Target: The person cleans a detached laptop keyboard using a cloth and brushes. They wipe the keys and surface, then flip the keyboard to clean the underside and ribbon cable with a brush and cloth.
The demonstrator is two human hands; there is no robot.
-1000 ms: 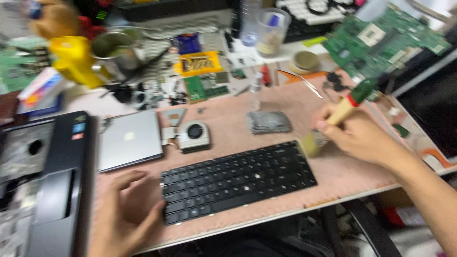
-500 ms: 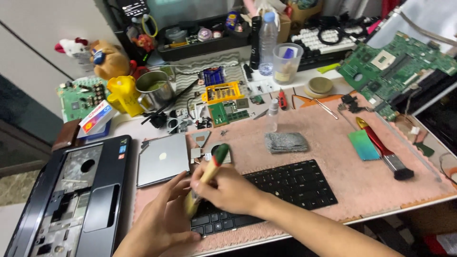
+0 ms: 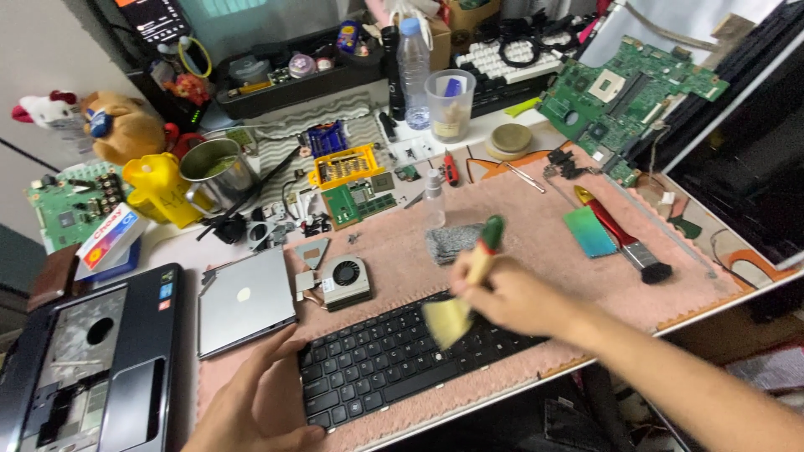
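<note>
A black laptop keyboard (image 3: pixel 377 364) lies flat on a pink mat (image 3: pixel 578 276) near the table's front edge. My left hand (image 3: pixel 260 398) presses down on the keyboard's left end with fingers spread. My right hand (image 3: pixel 511 293) grips a small brush (image 3: pixel 465 289) with a wooden handle and green tip; its pale bristles touch the keys near the keyboard's middle.
A cooling fan (image 3: pixel 343 280) and a silver drive (image 3: pixel 244 301) lie left of the mat's centre. An opened black laptop base (image 3: pixel 84 360) is at far left. A red-handled brush (image 3: pixel 624 238), a green card (image 3: pixel 589 232) and a green motherboard (image 3: pixel 624 105) sit to the right. A clear bottle (image 3: pixel 416 63) stands behind.
The right hand has carried the brush from the keyboard's left part to its middle. The left hand stays on the left end. The camera view has shifted slightly.
</note>
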